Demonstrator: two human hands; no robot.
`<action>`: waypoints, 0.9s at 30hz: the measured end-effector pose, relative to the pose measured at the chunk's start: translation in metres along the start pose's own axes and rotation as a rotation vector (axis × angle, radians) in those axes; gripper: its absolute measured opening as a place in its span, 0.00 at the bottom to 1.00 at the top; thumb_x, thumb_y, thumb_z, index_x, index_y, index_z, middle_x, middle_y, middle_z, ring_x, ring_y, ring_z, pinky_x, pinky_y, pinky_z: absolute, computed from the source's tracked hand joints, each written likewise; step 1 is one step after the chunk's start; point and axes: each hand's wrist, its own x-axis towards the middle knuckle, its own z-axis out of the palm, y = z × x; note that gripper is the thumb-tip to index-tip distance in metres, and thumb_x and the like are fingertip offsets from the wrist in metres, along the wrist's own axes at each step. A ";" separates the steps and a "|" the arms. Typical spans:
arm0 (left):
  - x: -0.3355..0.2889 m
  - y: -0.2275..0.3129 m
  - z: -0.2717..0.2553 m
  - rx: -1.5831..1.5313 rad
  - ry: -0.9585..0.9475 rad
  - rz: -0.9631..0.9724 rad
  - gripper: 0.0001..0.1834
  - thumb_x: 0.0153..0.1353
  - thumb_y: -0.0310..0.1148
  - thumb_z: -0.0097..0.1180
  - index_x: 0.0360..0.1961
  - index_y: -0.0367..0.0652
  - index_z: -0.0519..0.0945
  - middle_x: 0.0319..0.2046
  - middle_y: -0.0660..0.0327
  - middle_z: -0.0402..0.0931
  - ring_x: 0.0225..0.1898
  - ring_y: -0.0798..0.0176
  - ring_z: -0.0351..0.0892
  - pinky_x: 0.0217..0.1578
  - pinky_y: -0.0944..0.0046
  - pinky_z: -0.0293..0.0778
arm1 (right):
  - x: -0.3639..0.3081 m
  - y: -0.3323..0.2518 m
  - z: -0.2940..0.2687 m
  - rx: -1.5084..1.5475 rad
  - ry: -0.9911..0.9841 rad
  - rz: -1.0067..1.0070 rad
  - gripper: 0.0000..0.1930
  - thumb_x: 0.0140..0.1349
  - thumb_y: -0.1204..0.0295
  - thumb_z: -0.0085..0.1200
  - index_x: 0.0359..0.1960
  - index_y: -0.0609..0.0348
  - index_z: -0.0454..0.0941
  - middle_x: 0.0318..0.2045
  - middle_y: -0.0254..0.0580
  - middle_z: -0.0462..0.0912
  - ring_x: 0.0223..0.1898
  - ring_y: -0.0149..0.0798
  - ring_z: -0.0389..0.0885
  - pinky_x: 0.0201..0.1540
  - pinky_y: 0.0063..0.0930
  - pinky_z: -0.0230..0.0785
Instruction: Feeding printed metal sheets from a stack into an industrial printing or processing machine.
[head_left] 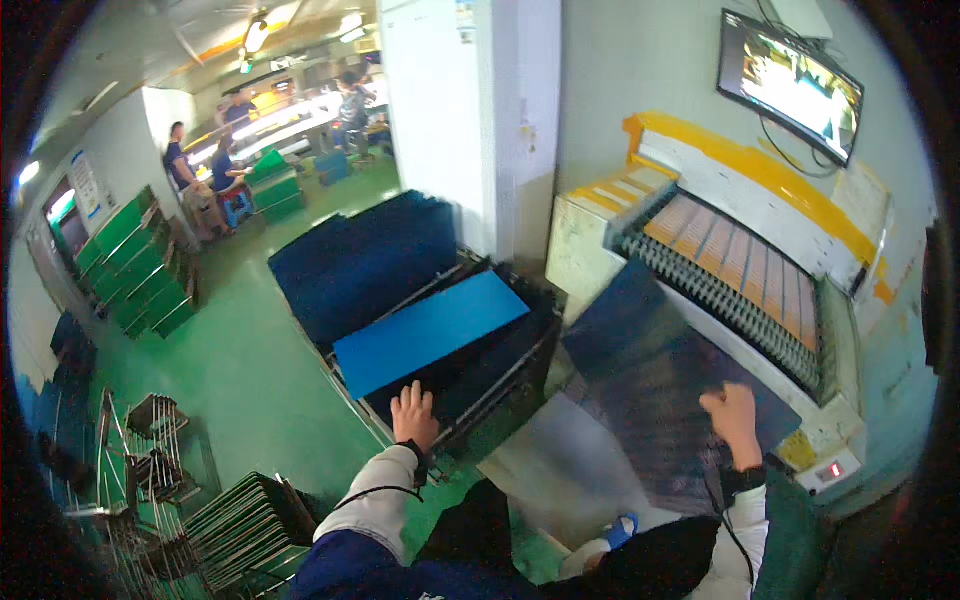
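Note:
My left hand (413, 416) is open, fingers spread, at the near edge of a dark rack (480, 385). Just beyond its fingertips a flat bright blue panel (432, 333) lies across the rack; whether they touch it I cannot tell. My right hand (733, 420) is closed, its fingers curled, over a large dark sheet (650, 370) in front of a roller machine (735, 275). What that hand grips, if anything, is hidden. Below the dark sheet a pale grey surface (560, 460) is smeared by motion.
A dark board (365, 262) stands at the rack's far side. Metal frames (235, 530) stand on the green floor at lower left. Green crates (140, 262) are stacked further left. A screen (790, 85) hangs above the machine. People (185, 170) are at the far bench.

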 end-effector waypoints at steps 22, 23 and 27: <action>-0.002 0.003 -0.007 -0.035 -0.037 -0.062 0.35 0.50 0.34 0.68 0.62 0.42 0.76 0.74 0.50 0.63 0.74 0.43 0.61 0.70 0.40 0.57 | -0.024 -0.004 -0.024 2.000 0.077 0.262 0.03 0.68 0.73 0.62 0.40 0.57 0.84 0.40 0.38 0.87 0.47 0.42 0.85 0.51 0.41 0.79; -0.002 0.000 -0.007 -0.037 -0.038 -0.065 0.35 0.50 0.34 0.69 0.62 0.42 0.76 0.74 0.50 0.63 0.74 0.43 0.61 0.71 0.40 0.57 | -0.023 -0.004 -0.022 2.037 0.079 0.292 0.03 0.68 0.73 0.62 0.40 0.58 0.84 0.40 0.37 0.87 0.47 0.42 0.84 0.51 0.40 0.79; -0.001 0.008 -0.013 -0.004 -0.077 -0.057 0.35 0.50 0.36 0.70 0.62 0.43 0.76 0.74 0.51 0.63 0.74 0.44 0.61 0.71 0.41 0.56 | -0.018 0.007 -0.012 2.055 0.081 0.374 0.03 0.68 0.74 0.63 0.40 0.58 0.82 0.39 0.37 0.86 0.47 0.44 0.84 0.53 0.39 0.79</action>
